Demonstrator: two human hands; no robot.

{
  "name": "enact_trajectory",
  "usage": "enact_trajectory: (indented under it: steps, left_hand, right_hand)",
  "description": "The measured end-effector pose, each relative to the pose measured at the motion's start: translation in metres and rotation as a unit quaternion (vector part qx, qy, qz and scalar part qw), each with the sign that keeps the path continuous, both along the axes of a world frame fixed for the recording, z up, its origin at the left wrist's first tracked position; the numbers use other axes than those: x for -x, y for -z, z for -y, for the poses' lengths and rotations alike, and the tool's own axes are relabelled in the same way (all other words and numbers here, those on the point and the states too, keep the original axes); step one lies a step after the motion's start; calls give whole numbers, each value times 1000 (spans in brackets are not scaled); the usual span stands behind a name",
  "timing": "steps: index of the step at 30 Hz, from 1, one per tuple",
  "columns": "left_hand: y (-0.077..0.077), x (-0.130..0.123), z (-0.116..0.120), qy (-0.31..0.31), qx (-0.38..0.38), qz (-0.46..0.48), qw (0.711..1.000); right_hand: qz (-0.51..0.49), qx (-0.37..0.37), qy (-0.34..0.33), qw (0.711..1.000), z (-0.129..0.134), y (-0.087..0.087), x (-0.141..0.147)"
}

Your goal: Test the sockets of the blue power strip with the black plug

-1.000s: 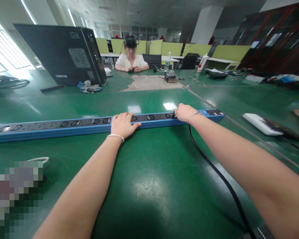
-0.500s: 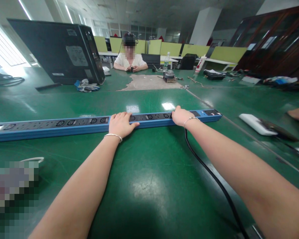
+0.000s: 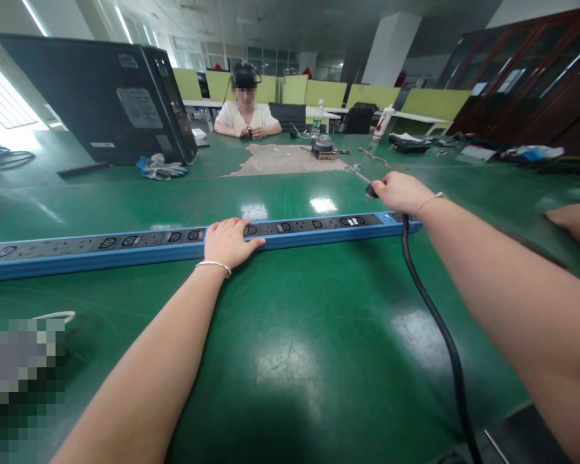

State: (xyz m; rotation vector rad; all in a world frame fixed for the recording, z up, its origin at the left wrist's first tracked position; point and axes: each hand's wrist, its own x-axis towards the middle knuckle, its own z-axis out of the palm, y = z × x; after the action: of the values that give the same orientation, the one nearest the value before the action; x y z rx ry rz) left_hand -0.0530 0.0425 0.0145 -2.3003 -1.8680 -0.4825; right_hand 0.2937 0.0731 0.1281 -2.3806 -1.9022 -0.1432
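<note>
A long blue power strip (image 3: 309, 238) with a row of black sockets lies across the green table. My left hand (image 3: 228, 242) grips it near its middle, fingers over the top and thumb along the near side. Above the strip's right end, my right hand (image 3: 400, 192) is closed around a black plug (image 3: 371, 191), whose tip points left, clear of the sockets. From that hand a thick black power cord (image 3: 437, 316) runs down toward the lower right. Part of the strip's right end is hidden behind my right wrist.
A black computer case (image 3: 91, 100) stands at the back left, with gloves (image 3: 160, 167) beside it. Across the table sits a person (image 3: 247, 121). Another person's arm (image 3: 577, 219) reaches in at right. A bottle (image 3: 317, 118) and a white tube (image 3: 383, 124) stand farther back.
My right hand has come up off the power strip and moved right with the plug, uncovering sockets there. The cord has shifted along. My left hand still holds the strip.
</note>
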Motion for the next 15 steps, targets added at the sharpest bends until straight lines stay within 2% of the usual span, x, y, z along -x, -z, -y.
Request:
enact_trajectory:
  steps: [3,6,10,15]
  left_hand:
    - [0,0,0,-2,-1,-2,1000]
    - [0,0,0,-1,-3,0,1000]
    - [-1,0,1,3,-1,-2,1000]
    - [-1,0,1,5,-6,0,1000]
  right_hand:
    - [6,28,38,999,-2,15,-35]
    - [6,41,38,998,-3,36,-51]
    - [2,60,28,998,-6,55,-52]
    - [19,55,25,998,-11,62,-49]
